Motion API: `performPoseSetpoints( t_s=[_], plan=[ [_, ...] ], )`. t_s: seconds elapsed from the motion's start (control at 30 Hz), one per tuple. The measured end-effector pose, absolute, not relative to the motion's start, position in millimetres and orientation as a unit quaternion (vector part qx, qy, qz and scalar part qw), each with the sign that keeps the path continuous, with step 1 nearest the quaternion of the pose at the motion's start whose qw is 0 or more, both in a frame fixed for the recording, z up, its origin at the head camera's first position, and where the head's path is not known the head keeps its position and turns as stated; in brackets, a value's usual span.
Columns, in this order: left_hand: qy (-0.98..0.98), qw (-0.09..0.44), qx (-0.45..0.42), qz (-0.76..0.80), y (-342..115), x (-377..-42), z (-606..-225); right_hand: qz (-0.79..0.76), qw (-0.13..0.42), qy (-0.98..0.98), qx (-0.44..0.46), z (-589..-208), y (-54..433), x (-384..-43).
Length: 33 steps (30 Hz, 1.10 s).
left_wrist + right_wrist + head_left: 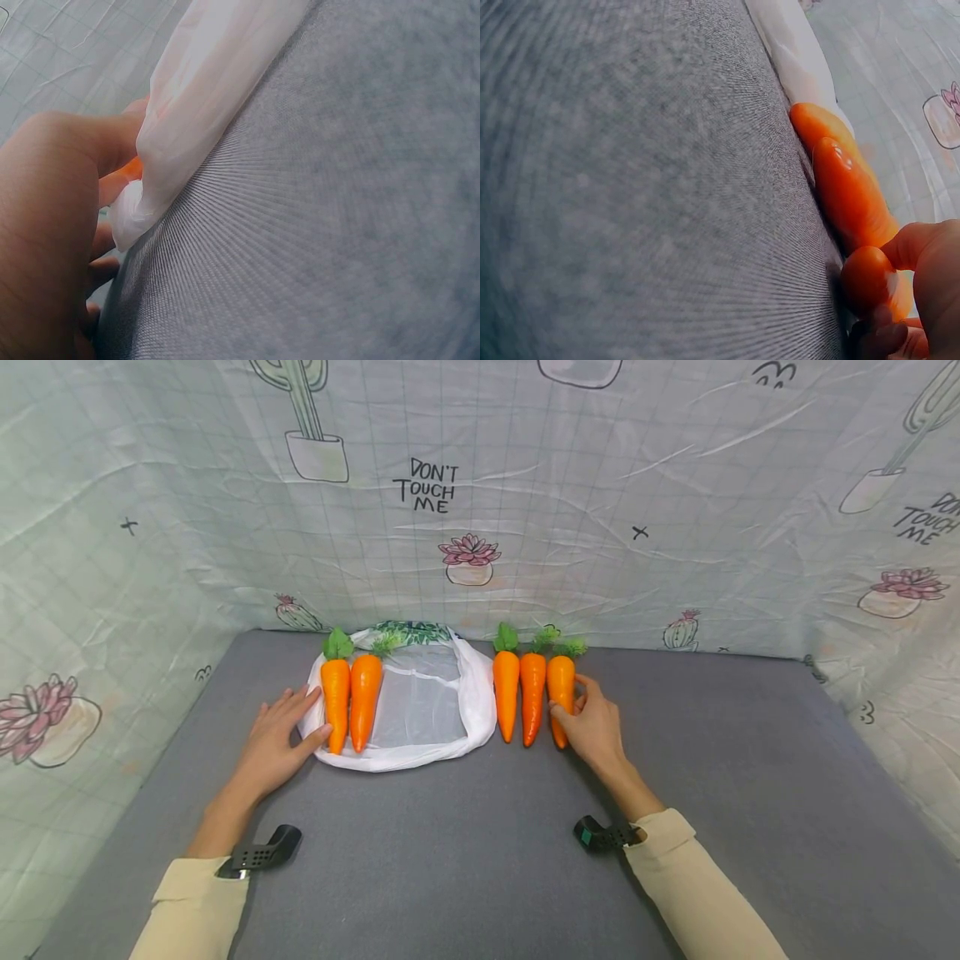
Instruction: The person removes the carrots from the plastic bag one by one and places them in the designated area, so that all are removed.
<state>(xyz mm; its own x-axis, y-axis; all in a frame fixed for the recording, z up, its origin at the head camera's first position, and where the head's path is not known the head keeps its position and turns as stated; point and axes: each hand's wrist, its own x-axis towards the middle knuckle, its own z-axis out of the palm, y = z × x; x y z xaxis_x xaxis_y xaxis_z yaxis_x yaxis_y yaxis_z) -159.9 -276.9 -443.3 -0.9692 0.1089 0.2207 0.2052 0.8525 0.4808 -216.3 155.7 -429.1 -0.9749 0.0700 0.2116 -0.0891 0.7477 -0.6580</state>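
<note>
My right hand (597, 728) has its thumb and fingers around the rightmost carrot (560, 677), which lies on the table with its green top pointing away. Two more carrots, one in the middle (532, 689) and one at the left (506, 685), lie side by side next to it. A white plastic bag (478, 697) is spread out with its rim rolled outward. Inside, at its left side, are two carrots (335, 693). Along the bag's left rim, my left hand (279, 745) rests with relaxed, spread fingers; in the left wrist view its thumb lies against the white plastic (202, 82).
Everything lies on a grey cloth-covered table (450, 860). Behind and at both sides hangs a pale printed curtain (555, 485), close to the table's back edge. Each wrist wears a dark band device, on the left (262, 852) and on the right (603, 835).
</note>
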Motion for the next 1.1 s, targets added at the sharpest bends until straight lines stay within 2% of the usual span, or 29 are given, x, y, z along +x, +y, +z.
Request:
performPoseSetpoints(
  t_s=[0.57,1.1],
  plan=[
    [-0.959,0.086,-0.078,-0.257,-277.5,-160.2,-441.8,0.338,0.108,-0.935,0.018,-421.7,155.3,-213.8],
    [-0.959,0.077,-0.079,-0.26,-277.6,-161.3,-437.1,0.361,0.152,-0.92,0.017,-414.3,155.4,-215.6]
  ],
)
